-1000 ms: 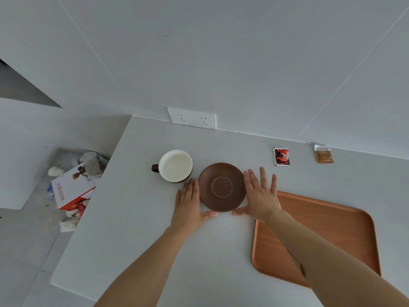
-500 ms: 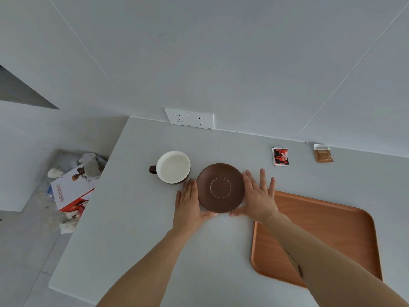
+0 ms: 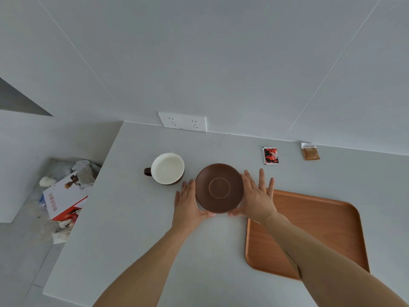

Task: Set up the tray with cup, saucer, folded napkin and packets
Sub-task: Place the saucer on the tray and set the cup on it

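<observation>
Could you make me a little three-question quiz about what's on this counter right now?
1. True or false: the brown saucer already sits on the orange tray.
2. How many packets lie near the wall?
3. Which is nearest the cup: A) left hand, B) right hand, C) brown packet?

Key: 1. False, it is on the counter between both hands. 2. Two, the red packet and the brown one. 3. A.

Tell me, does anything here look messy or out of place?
On the counter nothing is spilled or broken; cup, saucer and both packets sit neatly. The one mess is beside it: a floor bin overflowing with crumpled wrappers and a box.
</observation>
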### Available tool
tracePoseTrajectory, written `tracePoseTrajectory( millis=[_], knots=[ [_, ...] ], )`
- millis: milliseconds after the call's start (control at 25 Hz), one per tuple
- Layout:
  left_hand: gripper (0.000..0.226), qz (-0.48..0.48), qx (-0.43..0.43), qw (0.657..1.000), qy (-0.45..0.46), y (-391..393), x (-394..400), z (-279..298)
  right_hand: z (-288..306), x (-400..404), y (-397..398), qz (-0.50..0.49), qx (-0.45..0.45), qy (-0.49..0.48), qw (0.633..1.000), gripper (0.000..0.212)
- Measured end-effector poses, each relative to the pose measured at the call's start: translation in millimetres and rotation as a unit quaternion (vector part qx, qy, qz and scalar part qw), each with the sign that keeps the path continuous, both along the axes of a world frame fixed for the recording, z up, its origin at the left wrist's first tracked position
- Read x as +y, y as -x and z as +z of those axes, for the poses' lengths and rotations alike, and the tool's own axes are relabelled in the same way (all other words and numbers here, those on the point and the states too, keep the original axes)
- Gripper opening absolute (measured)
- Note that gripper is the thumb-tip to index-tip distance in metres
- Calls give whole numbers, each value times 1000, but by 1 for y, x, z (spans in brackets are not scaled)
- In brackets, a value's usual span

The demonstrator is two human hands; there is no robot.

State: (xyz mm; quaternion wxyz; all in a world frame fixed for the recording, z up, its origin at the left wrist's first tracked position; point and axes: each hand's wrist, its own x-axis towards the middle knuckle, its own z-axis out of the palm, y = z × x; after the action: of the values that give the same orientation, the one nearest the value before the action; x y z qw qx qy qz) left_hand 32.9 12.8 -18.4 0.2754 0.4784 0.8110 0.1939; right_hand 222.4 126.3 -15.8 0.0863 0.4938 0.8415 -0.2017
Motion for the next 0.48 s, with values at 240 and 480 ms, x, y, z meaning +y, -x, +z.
tracePoseTrajectory(
  millis=[240, 480],
  knots=[
    [123, -52, 15, 998, -23, -30, 5, 17, 16, -13, -43, -45, 26, -30, 998, 131],
    [121, -124, 32, 991, -43, -73, 6, 27, 27, -45, -98, -131, 59, -34, 989, 134]
  ],
)
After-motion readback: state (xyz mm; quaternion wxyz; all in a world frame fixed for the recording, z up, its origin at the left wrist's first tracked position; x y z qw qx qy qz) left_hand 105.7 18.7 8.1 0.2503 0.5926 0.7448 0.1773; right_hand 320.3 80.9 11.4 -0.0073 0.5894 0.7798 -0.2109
